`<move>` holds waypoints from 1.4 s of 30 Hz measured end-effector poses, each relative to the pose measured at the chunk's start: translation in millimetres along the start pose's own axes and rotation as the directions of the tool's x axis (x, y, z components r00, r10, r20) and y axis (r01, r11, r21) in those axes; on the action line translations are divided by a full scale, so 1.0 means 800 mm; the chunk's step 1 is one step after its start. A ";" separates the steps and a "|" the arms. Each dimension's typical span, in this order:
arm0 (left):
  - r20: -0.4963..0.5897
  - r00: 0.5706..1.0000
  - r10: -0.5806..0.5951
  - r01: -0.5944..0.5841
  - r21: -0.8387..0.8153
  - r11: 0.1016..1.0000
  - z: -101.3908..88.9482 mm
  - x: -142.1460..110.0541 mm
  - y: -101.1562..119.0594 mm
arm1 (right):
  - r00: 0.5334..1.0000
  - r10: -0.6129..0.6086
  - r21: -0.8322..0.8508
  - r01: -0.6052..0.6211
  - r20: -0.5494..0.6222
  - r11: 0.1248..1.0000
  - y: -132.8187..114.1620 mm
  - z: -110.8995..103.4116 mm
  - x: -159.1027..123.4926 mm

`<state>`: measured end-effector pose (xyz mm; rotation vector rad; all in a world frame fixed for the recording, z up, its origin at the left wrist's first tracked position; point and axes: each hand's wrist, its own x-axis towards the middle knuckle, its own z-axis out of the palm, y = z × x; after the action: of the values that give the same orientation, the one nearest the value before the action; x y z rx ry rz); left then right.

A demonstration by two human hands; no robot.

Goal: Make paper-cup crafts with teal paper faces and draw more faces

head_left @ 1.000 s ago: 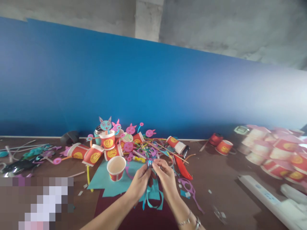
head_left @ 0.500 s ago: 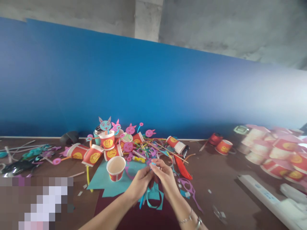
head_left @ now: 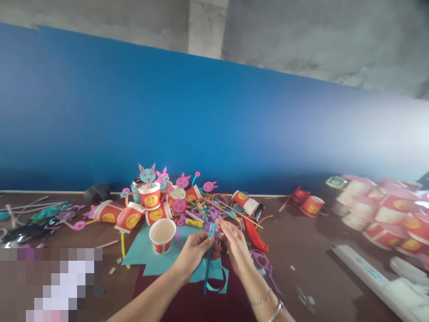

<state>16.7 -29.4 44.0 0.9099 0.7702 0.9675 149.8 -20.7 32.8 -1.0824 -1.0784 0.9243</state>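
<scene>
My left hand (head_left: pixel 195 249) pinches a thin blue straw (head_left: pixel 208 264) between thumb and fingers. The straw stands nearly upright, its lighter top end above the thumb and its lower end hanging below the hand. Close on its right is my right hand (head_left: pixel 235 248), fingers stretched out and apart from the straw, with no object visible in it. Beneath the hands lie teal paper sheets (head_left: pixel 156 264) and a teal cut-out paper loop (head_left: pixel 224 286). An upright paper cup (head_left: pixel 162 237), red and white, stands on the teal paper left of my left hand.
Behind the hands are decorated red cups (head_left: pixel 130 218), pink paper animal faces (head_left: pixel 182 180), a yellow glue stick (head_left: pixel 194 223) and paper scraps. An orange-red pouch-like thing (head_left: pixel 256 235) lies to the right. Farther right are a white power strip (head_left: pixel 363 270) and stacked cups (head_left: pixel 385 232).
My hands, pinched together before, have parted a little. The right fingers have straightened and moved off the straw, which now shows more fully and more upright in my left hand.
</scene>
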 end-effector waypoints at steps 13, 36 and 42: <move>0.065 0.988 0.139 -0.152 0.307 0.939 -0.004 0.005 -0.003 | 0.984 0.016 -0.051 -0.007 0.175 0.999 -0.018 0.003 -0.003; -0.037 0.990 0.135 -0.095 0.537 0.838 -0.054 -0.021 0.044 | 0.920 0.088 -0.134 -0.039 0.381 0.990 -0.062 0.025 0.023; 0.006 0.996 0.092 -0.079 0.568 0.819 -0.062 -0.049 0.066 | 0.841 0.088 -0.186 0.015 0.533 0.982 -0.077 0.025 0.029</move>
<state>-58.7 -36.7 76.2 1.4668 1.0738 0.8326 139.8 -8.4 100.1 -1.0153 -1.6409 1.2218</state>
